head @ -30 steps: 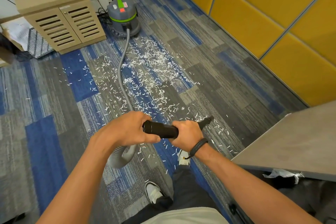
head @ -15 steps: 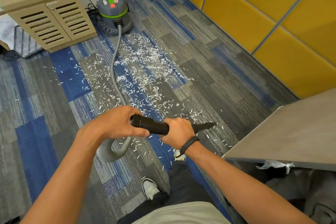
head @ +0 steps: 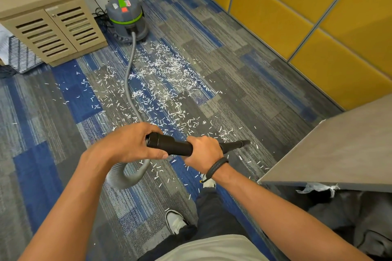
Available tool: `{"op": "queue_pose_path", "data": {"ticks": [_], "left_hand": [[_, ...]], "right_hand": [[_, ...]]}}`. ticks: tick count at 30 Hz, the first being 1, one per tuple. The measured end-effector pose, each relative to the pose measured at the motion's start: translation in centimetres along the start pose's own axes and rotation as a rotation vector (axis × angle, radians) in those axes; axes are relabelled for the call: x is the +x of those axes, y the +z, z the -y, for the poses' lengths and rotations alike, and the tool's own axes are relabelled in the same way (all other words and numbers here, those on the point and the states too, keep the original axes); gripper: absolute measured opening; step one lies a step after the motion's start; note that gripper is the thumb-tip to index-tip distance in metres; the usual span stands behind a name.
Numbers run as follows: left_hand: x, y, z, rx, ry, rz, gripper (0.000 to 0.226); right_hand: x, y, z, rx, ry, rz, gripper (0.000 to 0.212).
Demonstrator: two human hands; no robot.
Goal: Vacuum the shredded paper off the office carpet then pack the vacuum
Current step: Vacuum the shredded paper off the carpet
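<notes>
A wooden cabinet stands upper left, the vacuum just beside it. Its hose crosses the shredded paper on the carpet. Lower centre, the left hand and right hand each grip the black nozzle. A grey surface juts in at right.

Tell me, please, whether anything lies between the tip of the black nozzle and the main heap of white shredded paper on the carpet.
Nothing visible does. The black tapered nozzle, held by both the left hand and the right hand, points at open carpet. The grey ribbed hose crosses the white shredded paper only along its left part.
</notes>
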State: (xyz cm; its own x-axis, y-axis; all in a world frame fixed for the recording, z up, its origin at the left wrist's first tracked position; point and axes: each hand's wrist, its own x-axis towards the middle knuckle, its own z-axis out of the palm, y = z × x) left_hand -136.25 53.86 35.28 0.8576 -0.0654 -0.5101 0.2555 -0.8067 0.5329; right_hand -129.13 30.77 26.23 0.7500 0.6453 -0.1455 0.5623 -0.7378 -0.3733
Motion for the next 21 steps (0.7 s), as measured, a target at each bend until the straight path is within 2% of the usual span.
{"op": "queue_pose_path", "data": {"ticks": [7,16,21], "left_hand": [[1.3,1.9,-0.1,0.042,-0.029,0.005,0.064],[1.3,0.4,-0.9,-0.008,-0.005,0.08,0.052],[2.4,1.4,-1.2,0.041,-0.027,0.067,0.065]], "right_hand": [[0.3,0.1,-1.3,-0.029,0.01,0.053,0.024],[-0.6,1.1,-1.4,-0.019,0.024,-0.033,0.024],[-0.7,0.9,-2.7,-0.033,0.045,0.001,0.023]]}}
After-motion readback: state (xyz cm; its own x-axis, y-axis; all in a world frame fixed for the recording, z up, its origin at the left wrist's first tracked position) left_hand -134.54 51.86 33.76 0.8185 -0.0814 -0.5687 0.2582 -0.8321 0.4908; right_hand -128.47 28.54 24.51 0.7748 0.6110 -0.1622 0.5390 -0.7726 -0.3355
